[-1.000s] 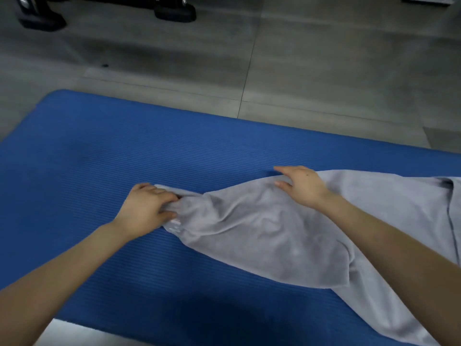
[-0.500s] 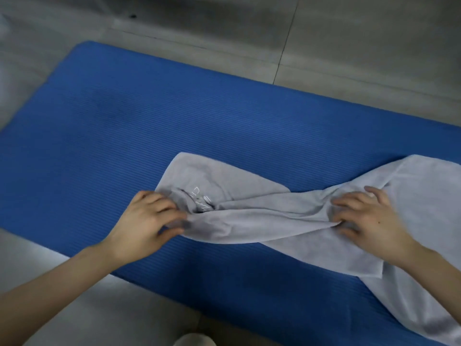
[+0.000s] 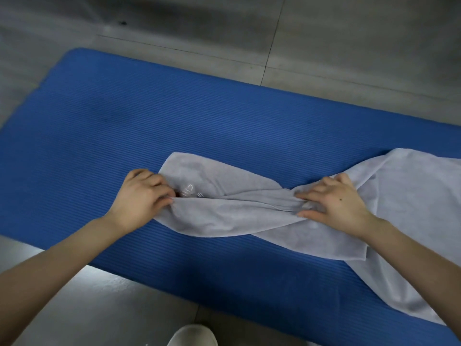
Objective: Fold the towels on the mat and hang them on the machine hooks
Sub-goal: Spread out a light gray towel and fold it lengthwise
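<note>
Pinching the pale grey terry towel point(image 3: 239, 211) with both hands, I am seeing my left hand point(image 3: 143, 193) clamped on its nine o'clock end and my right hand point(image 3: 335, 204) gripping bunched folds toward three o'clock, on the ribbed blue foam mat point(image 3: 124, 116).

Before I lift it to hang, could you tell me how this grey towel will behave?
Probably floppy: the grey towel twists and bunches between the left hand and right hand. It will likely drape and trail. Its folds may slide open off the blue mat.
</note>
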Demonstrator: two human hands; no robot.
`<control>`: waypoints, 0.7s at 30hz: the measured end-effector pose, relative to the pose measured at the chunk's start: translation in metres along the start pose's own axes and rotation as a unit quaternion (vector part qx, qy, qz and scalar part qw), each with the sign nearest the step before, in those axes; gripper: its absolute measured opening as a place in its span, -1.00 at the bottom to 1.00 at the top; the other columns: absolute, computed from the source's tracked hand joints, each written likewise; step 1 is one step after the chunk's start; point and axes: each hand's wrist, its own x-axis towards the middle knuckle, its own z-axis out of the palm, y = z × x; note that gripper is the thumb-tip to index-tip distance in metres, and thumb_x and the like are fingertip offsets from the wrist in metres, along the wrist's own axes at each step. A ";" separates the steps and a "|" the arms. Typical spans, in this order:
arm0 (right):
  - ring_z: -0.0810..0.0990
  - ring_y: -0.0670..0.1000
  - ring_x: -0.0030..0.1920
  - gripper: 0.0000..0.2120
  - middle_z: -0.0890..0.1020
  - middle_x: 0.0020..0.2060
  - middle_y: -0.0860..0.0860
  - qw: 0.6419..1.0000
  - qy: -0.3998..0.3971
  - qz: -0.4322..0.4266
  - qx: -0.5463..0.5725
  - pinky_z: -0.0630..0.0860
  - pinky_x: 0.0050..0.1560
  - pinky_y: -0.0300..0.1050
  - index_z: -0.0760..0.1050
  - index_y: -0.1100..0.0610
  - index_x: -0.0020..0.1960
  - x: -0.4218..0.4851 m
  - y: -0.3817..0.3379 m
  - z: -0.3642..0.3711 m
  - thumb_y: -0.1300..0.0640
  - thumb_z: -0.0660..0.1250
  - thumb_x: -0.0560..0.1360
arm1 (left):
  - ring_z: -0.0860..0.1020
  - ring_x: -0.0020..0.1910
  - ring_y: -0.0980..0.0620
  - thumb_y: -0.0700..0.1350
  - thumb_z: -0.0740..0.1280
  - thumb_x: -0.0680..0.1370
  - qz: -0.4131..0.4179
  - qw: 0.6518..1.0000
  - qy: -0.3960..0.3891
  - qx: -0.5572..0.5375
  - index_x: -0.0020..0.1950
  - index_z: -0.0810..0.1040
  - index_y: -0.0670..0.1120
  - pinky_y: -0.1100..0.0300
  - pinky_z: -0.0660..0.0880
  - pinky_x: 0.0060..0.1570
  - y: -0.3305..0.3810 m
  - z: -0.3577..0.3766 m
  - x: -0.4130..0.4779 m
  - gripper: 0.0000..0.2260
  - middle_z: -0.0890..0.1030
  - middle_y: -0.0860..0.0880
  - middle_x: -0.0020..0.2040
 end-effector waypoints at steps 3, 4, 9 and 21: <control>0.54 0.03 -0.26 -0.45 0.65 -0.28 -0.15 0.999 0.024 -0.035 0.000 0.18 -0.11 -0.06 0.67 -0.04 -0.13 -0.011 0.004 0.002 -0.25 -0.04 0.56 | 0.57 -0.13 -0.04 0.11 0.15 0.46 0.004 0.999 -0.011 -0.049 -0.16 0.61 -0.04 0.10 0.35 0.07 -0.007 -0.016 0.008 -0.68 0.63 0.07 -0.12; 0.55 0.03 -0.27 -0.50 0.65 -0.29 -0.15 0.998 0.049 -0.025 0.009 0.18 -0.12 -0.07 0.67 -0.03 -0.18 -0.012 0.006 0.002 -0.22 0.03 0.55 | 0.57 -0.11 -0.04 0.13 0.14 0.47 0.007 0.998 -0.009 -0.064 -0.14 0.60 -0.04 0.12 0.35 0.05 -0.009 -0.023 0.014 -0.67 0.63 0.07 -0.10; 0.54 -0.07 -0.27 -0.86 0.63 -0.31 -0.10 0.946 0.137 0.226 0.185 0.32 -0.13 -0.26 0.59 0.01 -0.27 0.030 0.021 -0.044 -0.03 0.41 0.39 | 0.54 0.01 -0.10 0.13 0.17 0.47 -0.011 0.992 0.075 -0.101 -0.08 0.58 -0.09 0.10 0.36 0.05 -0.022 -0.072 0.082 -0.66 0.63 -0.03 0.00; 0.51 0.17 0.21 -0.66 0.61 0.14 0.12 0.889 0.087 0.412 0.177 0.40 0.18 0.00 0.52 0.09 0.24 0.152 0.077 -0.036 0.05 0.33 0.49 | 0.50 0.09 -0.21 -0.06 0.20 0.59 -0.292 0.936 0.126 -0.148 0.23 0.51 -0.08 -0.02 0.45 0.05 -0.063 -0.016 0.186 -0.74 0.56 -0.15 0.15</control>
